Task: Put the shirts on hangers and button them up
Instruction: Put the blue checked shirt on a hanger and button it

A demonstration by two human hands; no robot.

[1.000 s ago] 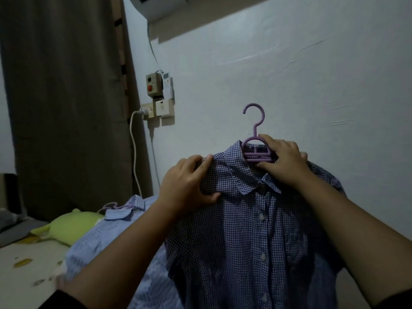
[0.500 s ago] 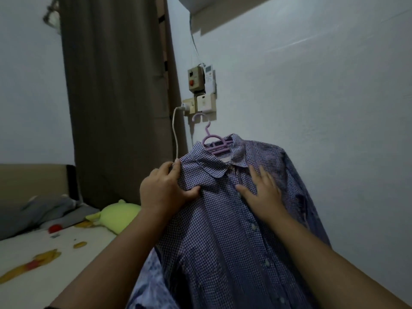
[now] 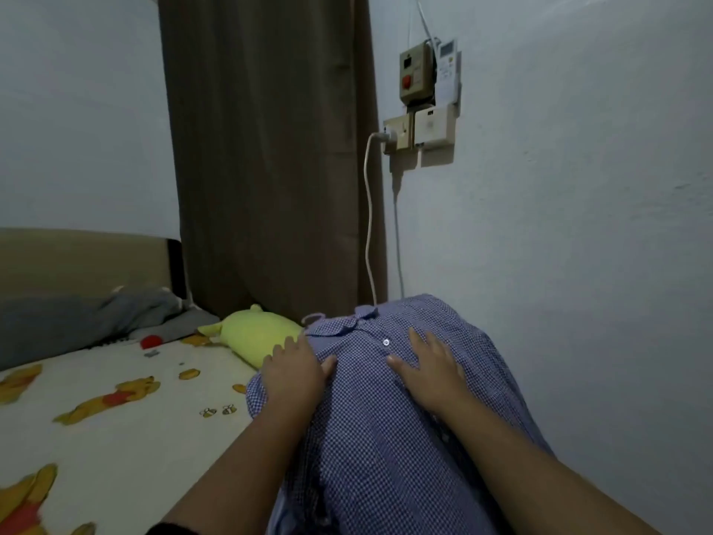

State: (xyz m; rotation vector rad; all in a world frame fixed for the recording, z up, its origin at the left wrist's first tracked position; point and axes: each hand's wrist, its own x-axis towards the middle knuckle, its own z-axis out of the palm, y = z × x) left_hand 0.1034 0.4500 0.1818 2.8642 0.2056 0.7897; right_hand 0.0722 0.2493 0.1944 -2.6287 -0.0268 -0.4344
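Observation:
A blue checked shirt [image 3: 370,426] lies front up on a heap by the wall, its collar pointing away from me and a white button showing near the top. A bit of the purple hanger [image 3: 311,317] sticks out at the collar. My left hand [image 3: 295,370] rests flat on the shirt's left shoulder, fingers apart. On the right chest lies my right hand [image 3: 430,364], palm down with spread fingers. Neither hand grips the cloth. What lies under the shirt is hidden.
A bed with a cartoon-bear sheet [image 3: 115,418] fills the left. A lime plush toy [image 3: 256,334] lies just beyond my left hand, grey pillows [image 3: 88,322] further left. Behind hang a brown curtain [image 3: 266,156], wall sockets [image 3: 418,129] and a white cable [image 3: 369,225].
The shirt on its hanger came down from in front of the wall onto the heap. My right hand left the hanger; both hands now lie flat on the shirt.

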